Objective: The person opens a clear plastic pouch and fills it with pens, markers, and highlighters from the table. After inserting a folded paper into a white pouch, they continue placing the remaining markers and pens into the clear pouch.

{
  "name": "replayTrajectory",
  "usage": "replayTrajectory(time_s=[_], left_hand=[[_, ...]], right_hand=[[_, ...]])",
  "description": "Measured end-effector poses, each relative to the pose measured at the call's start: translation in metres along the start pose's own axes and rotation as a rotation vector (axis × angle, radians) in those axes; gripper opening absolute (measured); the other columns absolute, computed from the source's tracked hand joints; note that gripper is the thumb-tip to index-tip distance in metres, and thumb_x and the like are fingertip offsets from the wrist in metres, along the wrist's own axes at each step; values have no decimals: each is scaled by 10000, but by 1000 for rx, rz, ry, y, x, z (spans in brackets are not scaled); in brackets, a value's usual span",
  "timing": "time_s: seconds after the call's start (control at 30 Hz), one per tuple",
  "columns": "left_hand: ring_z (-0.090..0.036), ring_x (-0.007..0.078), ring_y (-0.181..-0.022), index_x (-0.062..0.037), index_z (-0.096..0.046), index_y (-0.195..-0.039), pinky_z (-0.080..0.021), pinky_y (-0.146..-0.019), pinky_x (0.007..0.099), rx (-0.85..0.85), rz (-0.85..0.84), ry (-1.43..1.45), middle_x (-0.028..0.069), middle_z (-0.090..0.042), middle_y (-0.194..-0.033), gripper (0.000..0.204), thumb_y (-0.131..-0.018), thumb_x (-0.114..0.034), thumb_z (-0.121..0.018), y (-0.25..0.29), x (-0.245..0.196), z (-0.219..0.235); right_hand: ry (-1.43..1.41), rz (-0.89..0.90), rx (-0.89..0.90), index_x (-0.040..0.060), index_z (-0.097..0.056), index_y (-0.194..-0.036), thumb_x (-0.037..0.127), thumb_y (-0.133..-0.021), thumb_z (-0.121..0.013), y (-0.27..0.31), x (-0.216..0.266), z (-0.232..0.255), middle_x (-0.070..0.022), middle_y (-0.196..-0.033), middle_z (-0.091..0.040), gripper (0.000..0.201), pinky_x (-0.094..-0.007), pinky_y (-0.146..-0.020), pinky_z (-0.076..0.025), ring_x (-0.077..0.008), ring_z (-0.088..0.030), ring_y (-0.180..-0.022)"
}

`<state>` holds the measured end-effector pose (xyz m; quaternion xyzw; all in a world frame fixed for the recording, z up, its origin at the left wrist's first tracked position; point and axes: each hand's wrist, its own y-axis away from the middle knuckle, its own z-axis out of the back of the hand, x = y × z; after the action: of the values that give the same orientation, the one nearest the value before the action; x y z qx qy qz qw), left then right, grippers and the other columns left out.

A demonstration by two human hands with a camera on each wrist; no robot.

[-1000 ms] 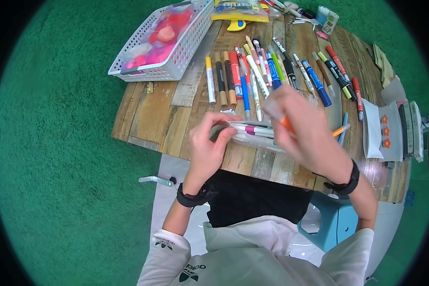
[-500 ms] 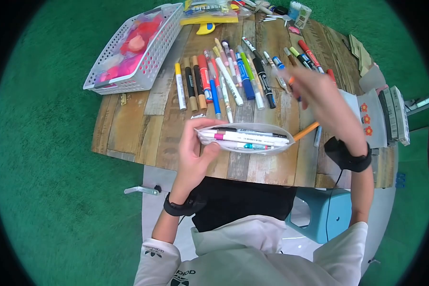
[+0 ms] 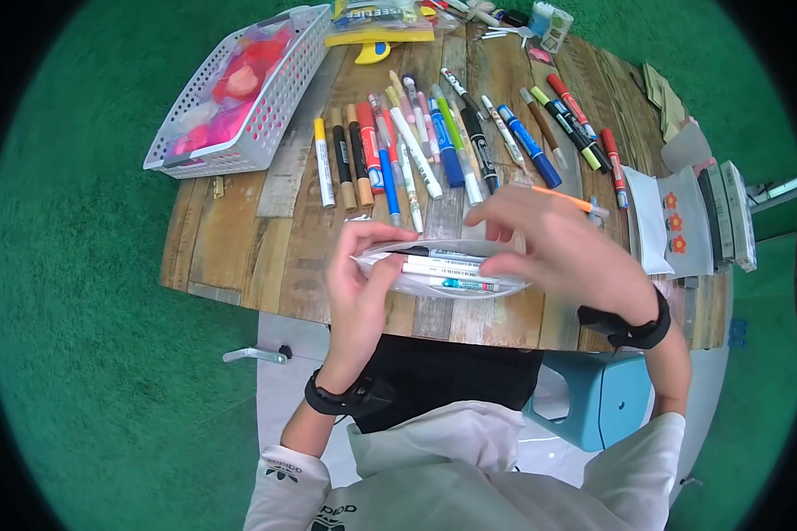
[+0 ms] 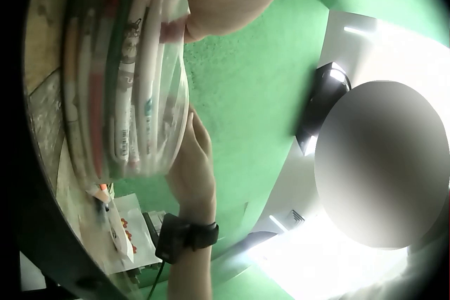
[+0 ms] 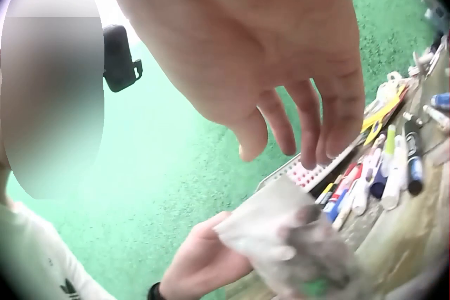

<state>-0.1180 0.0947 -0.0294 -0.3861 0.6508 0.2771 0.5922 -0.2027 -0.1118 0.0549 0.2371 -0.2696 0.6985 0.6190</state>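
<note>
A translucent pouch (image 3: pixel 515 285) lies lengthwise before the person, its mouth spread and several pens (image 3: pixel 452 271) inside. The left hand (image 3: pixel 356 288) grips its left end, with the thumb over the near rim. Above the right end hovers the right hand (image 3: pixel 562 252), fingers loosely bent and apart; in the right wrist view this hand (image 5: pixel 281 68) holds nothing. Just beyond its knuckles an orange pen (image 3: pixel 565 198) shows, partly covered. The left wrist view has the pouch (image 4: pixel 179 96) close up, pens side by side in it.
Several markers (image 3: pixel 367 146) lie in a rough row beyond the pouch. A white basket (image 3: pixel 266 146) of pink items stands at the back left, near a yellow-edged bag (image 3: pixel 381 37). Flowered packets (image 3: pixel 682 221) and boxes are at the right edge; a blue stool (image 3: pixel 607 398) stands below.
The right hand has come back from over the markers on the right to the pouch, and its fingers are now empty. The left hand keeps its grip, its thumb now further over the rim.
</note>
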Motion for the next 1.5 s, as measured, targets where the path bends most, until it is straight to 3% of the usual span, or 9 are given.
replayTrajectory(time_s=[0.4, 0.5, 0.6, 0.77, 0.87, 0.9, 1.0, 1.33, 1.5], left_hand=[[-560, 184, -1091, -26, -488, -1147, -407, -962, 316, 64, -2, 18, 152, -615, -1158, 258, -903, -71, -559, 3, 4, 0], [-415, 219, -1278, -40, -359, -1354, -265, -1097, 359, 34, -93, -40, 185, -468, -1355, 432, -986, -238, -471, 10, 16, 4], [-349, 254, -1338, -24, -287, -1403, -242, -1115, 382, -109, -167, -8, 194, -391, -1408, 524, -972, -228, -505, 18, 27, 6], [-295, 305, -1372, -22, -240, -1435, -195, -1146, 448, -200, -317, 143, 202, -318, -1458, 565, -997, -314, -444, 40, 30, 13], [-309, 293, -1366, -16, -234, -1443, -198, -1146, 452, -157, -121, 453, 192, -311, -1464, 600, -1000, -375, -422, 53, 31, 12], [-350, 247, -1346, -32, -238, -1458, -242, -1135, 424, -180, 12, 552, 106, -358, -1459, 645, -994, -455, -389, 59, 28, 9], [-397, 240, -1317, -55, -259, -1455, -308, -1110, 412, 29, 93, 732, 96, -404, -1431, 655, -983, -488, -394, 55, 21, 15], [-527, 187, -1044, -77, -369, -1386, -436, -963, 357, -123, 86, 771, 63, -525, -1114, 686, -908, -544, -525, 29, 23, -3], [-475, 165, -783, -85, -377, -1372, -436, -685, 307, -91, 119, 775, 33, -475, -979, 718, -875, -571, -555, 12, 23, -10]], right_hand=[[-2, 9, 190, -17, -559, -846, 81, -782, -671, -16, -22, -11, -175, -725, -581, 161, -402, -650, -412, -349, -567, -716], [27, -72, 125, 1, -544, -831, 128, -848, -601, -14, -23, -15, -188, -739, -570, 140, -444, -693, -406, -359, -566, -785], [-17, -2, -19, -21, -504, -795, 78, -851, -600, -10, -21, -19, -184, -646, -506, 149, -392, -590, -373, -330, -491, -608], [-106, -58, -197, -25, -522, -812, 104, -864, -610, 2, 16, -31, -159, -644, -497, 165, -374, -580, -404, -248, -498, -592], [-184, -38, -257, -26, -554, -843, 95, -865, -604, 4, 38, -51, -205, -698, -561, 133, -398, -589, -448, -362, -600, -659], [-184, -20, -257, -27, -560, -860, 88, -867, -596, 4, 45, -55, -214, -714, -570, 121, -413, -597, -455, -389, -599, -679], [-239, 83, -331, -34, -546, -889, 55, -877, -566, 3, 54, -76, -221, -738, -578, 92, -463, -629, -462, -421, -591, -695], [-261, 143, -284, -10, -545, -923, 85, -876, -592, 17, 38, -73, -168, -828, -595, 116, -424, -636, -474, -375, -605, -733], [-186, 48, -298, 0, -554, -861, 148, -886, -579, 43, 14, -47, -180, -793, -590, 152, -440, -652, -469, -384, -598, -756]])
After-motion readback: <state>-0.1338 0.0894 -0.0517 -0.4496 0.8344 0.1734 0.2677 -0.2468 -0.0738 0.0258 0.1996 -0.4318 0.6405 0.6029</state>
